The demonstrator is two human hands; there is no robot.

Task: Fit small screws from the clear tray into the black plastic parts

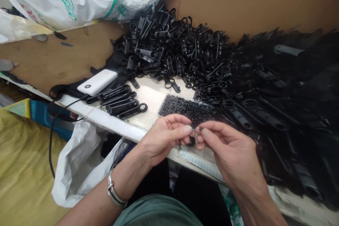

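Observation:
My left hand (168, 136) and my right hand (229, 144) meet fingertip to fingertip above the near edge of the table. A small black piece (201, 129) is pinched between my right thumb and forefinger. The left thumb and forefinger are pressed together too, but what they hold is too small to make out. Just below the fingertips a dark rounded part (191, 142) shows, mostly hidden by the fingers. Right behind my hands lies a shallow clear tray (160, 108) filled with tiny black pieces.
A large heap of black plastic handle-shaped parts (169, 53) spreads across the back and right. Several similar parts (123, 102) lie in a row at left, beside a white power bank (97, 82) with a black cable. Cardboard walls (254, 3) stand behind. A white sack (72, 162) hangs below the edge.

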